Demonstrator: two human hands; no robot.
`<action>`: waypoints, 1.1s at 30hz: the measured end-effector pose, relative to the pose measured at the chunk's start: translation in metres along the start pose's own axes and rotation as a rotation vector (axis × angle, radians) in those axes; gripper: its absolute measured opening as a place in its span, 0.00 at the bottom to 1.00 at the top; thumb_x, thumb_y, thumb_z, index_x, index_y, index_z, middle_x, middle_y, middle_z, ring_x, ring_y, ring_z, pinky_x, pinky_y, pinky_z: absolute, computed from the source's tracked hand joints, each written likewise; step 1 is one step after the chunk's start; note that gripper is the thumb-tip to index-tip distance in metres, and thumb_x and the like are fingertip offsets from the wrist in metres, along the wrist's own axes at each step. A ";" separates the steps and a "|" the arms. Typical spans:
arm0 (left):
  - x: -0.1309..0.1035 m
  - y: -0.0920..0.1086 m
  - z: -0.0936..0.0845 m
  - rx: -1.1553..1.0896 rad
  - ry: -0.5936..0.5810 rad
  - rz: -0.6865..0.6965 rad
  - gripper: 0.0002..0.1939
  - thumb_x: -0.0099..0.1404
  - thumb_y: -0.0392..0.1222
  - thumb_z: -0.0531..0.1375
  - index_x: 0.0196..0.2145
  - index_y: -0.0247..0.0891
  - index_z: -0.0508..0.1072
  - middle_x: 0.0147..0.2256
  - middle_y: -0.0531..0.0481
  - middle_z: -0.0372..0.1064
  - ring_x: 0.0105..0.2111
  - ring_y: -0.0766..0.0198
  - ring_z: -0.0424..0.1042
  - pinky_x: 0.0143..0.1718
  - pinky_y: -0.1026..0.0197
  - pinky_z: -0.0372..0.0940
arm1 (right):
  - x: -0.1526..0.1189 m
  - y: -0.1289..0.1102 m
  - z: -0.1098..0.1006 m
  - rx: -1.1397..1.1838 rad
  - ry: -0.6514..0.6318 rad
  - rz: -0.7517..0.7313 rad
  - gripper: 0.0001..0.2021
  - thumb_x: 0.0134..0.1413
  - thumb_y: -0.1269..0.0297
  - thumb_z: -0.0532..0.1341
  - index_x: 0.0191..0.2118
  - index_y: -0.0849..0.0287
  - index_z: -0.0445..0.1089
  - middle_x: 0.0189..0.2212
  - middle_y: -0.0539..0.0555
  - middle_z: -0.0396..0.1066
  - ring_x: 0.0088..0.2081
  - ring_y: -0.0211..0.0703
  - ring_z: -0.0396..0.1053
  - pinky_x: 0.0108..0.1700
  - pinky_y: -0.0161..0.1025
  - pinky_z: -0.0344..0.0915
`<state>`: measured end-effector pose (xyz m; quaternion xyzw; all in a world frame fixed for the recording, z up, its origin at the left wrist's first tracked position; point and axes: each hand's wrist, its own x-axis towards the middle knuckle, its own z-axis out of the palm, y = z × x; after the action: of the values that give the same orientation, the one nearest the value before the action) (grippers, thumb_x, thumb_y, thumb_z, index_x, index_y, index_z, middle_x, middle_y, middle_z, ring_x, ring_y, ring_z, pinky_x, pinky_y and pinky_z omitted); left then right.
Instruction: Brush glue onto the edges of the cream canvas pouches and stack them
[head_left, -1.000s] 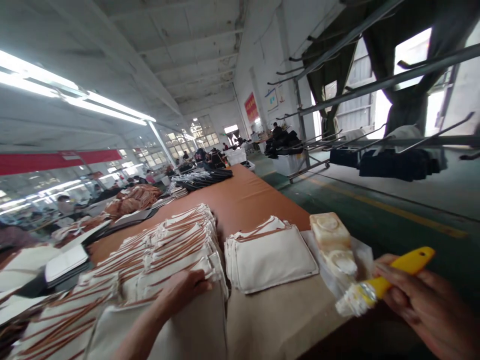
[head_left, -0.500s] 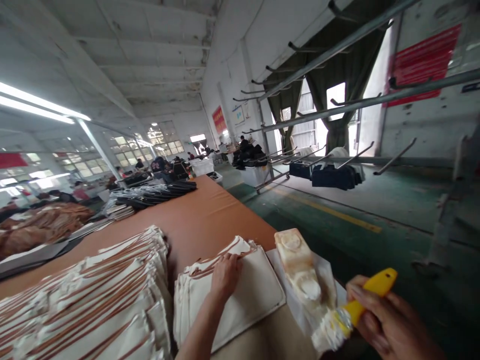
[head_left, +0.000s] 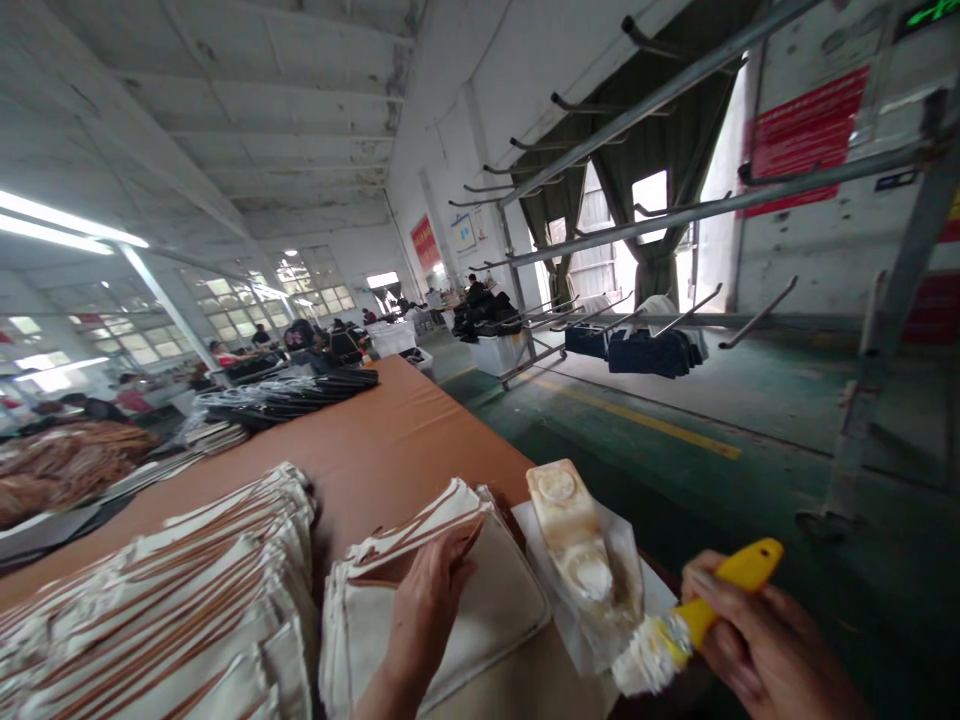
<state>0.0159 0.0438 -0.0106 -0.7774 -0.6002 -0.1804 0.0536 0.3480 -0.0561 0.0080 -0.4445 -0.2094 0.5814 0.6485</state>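
My right hand [head_left: 772, 625] is wrapped round the yellow handle of a paintbrush [head_left: 694, 620]; its bristles are caked with a white, paste-like substance and point down to the left. My left hand [head_left: 427, 595] pinches the brown edge of a cream fabric panel [head_left: 382, 570] on top of a small stack [head_left: 487, 610], lifting that edge slightly. Just right of the stack, a container smeared with white and yellowish residue [head_left: 574, 530] lies on a pale sheet [head_left: 630, 575], close to the brush.
Many cream, brown-edged panels [head_left: 172, 600] overlap at the left of the brown-covered table [head_left: 409, 430]. Dark pieces [head_left: 300, 395] lie farther along it. Right of the table edge stands a metal rack [head_left: 720, 195] with protruding hooks. People sit in the background.
My left hand has drawn nearer and raised the top panel's brown edge. The brush stays in my right hand, and the view has shifted slightly right.
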 end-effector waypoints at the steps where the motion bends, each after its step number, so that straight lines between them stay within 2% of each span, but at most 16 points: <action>1: -0.011 0.000 -0.003 -0.011 0.018 -0.009 0.19 0.70 0.43 0.53 0.58 0.42 0.60 0.53 0.44 0.70 0.53 0.57 0.69 0.53 0.56 0.63 | -0.001 -0.001 0.001 0.009 0.003 -0.015 0.20 0.42 0.46 0.70 0.27 0.57 0.65 0.12 0.41 0.49 0.16 0.27 0.44 0.18 0.29 0.45; 3: -0.027 0.004 -0.008 -0.023 0.011 -0.061 0.26 0.69 0.45 0.54 0.61 0.39 0.54 0.54 0.40 0.70 0.52 0.54 0.71 0.50 0.55 0.66 | -0.005 -0.002 0.003 0.018 -0.007 -0.032 0.19 0.43 0.47 0.70 0.28 0.57 0.67 0.12 0.40 0.49 0.16 0.27 0.44 0.18 0.29 0.46; 6: -0.024 0.013 -0.015 0.039 -0.148 -0.167 0.32 0.70 0.49 0.51 0.66 0.36 0.45 0.50 0.39 0.75 0.47 0.51 0.75 0.43 0.55 0.68 | -0.011 -0.001 0.007 0.010 -0.037 -0.025 0.19 0.43 0.49 0.70 0.30 0.57 0.67 0.12 0.40 0.50 0.16 0.27 0.45 0.18 0.29 0.46; 8: -0.009 0.019 -0.017 0.104 -0.246 -0.187 0.30 0.71 0.50 0.49 0.66 0.39 0.47 0.47 0.40 0.76 0.45 0.50 0.76 0.41 0.55 0.67 | -0.014 0.000 0.007 0.002 -0.059 -0.015 0.19 0.43 0.49 0.71 0.30 0.57 0.66 0.12 0.40 0.50 0.16 0.27 0.45 0.18 0.29 0.46; 10: 0.011 0.022 -0.014 0.141 -0.282 -0.160 0.24 0.71 0.49 0.49 0.62 0.42 0.58 0.46 0.41 0.75 0.45 0.49 0.75 0.41 0.54 0.66 | -0.017 0.001 0.005 0.007 -0.066 -0.014 0.19 0.44 0.48 0.70 0.30 0.57 0.66 0.12 0.40 0.50 0.16 0.27 0.45 0.19 0.29 0.46; 12: 0.030 0.022 -0.005 0.156 -0.291 -0.125 0.17 0.70 0.47 0.51 0.53 0.44 0.69 0.46 0.42 0.73 0.47 0.49 0.72 0.44 0.53 0.64 | -0.017 0.001 0.001 0.018 -0.066 -0.014 0.19 0.45 0.48 0.70 0.31 0.57 0.66 0.12 0.40 0.50 0.15 0.27 0.45 0.19 0.29 0.46; 15: 0.052 0.022 0.015 0.173 -0.311 -0.101 0.11 0.66 0.45 0.56 0.43 0.39 0.74 0.48 0.43 0.70 0.51 0.50 0.67 0.49 0.49 0.61 | -0.013 -0.001 -0.006 0.025 -0.039 -0.012 0.19 0.45 0.48 0.70 0.29 0.58 0.67 0.13 0.41 0.50 0.15 0.26 0.45 0.19 0.28 0.46; 20: 0.069 0.027 0.043 0.149 -0.331 -0.115 0.15 0.64 0.47 0.59 0.46 0.37 0.71 0.49 0.44 0.68 0.50 0.51 0.65 0.53 0.45 0.59 | -0.005 -0.003 -0.007 0.035 -0.009 -0.006 0.19 0.45 0.48 0.70 0.30 0.58 0.68 0.13 0.41 0.50 0.15 0.26 0.45 0.19 0.29 0.45; 24: 0.076 0.031 0.052 0.075 -0.363 -0.162 0.17 0.63 0.48 0.61 0.46 0.36 0.71 0.46 0.45 0.70 0.48 0.52 0.68 0.52 0.44 0.60 | -0.002 -0.002 -0.001 0.035 -0.044 -0.040 0.19 0.46 0.48 0.69 0.29 0.58 0.66 0.13 0.41 0.50 0.16 0.27 0.45 0.19 0.29 0.46; 28: 0.073 0.030 0.044 -0.105 -0.405 -0.169 0.10 0.64 0.45 0.60 0.38 0.36 0.73 0.34 0.50 0.71 0.36 0.59 0.70 0.42 0.53 0.64 | 0.002 -0.001 0.002 0.051 -0.059 -0.100 0.17 0.48 0.50 0.68 0.29 0.58 0.66 0.13 0.40 0.49 0.15 0.27 0.44 0.19 0.29 0.44; 31: 0.058 0.030 0.022 -0.297 -0.391 -0.114 0.07 0.63 0.41 0.58 0.32 0.36 0.74 0.28 0.53 0.68 0.31 0.62 0.68 0.35 0.60 0.61 | 0.006 -0.002 0.008 0.048 -0.053 -0.169 0.16 0.51 0.51 0.67 0.30 0.59 0.66 0.13 0.40 0.49 0.15 0.26 0.43 0.18 0.29 0.43; 33: 0.041 0.031 0.002 -0.426 -0.372 -0.085 0.09 0.63 0.42 0.56 0.31 0.35 0.74 0.27 0.53 0.66 0.31 0.63 0.66 0.33 0.63 0.59 | 0.008 -0.004 0.016 0.050 -0.065 -0.216 0.15 0.52 0.52 0.67 0.32 0.59 0.66 0.13 0.39 0.50 0.16 0.26 0.43 0.19 0.29 0.43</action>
<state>0.0551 0.0737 0.0061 -0.7649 -0.5805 -0.1587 -0.2296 0.3397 -0.0434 0.0171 -0.3840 -0.2626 0.5275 0.7109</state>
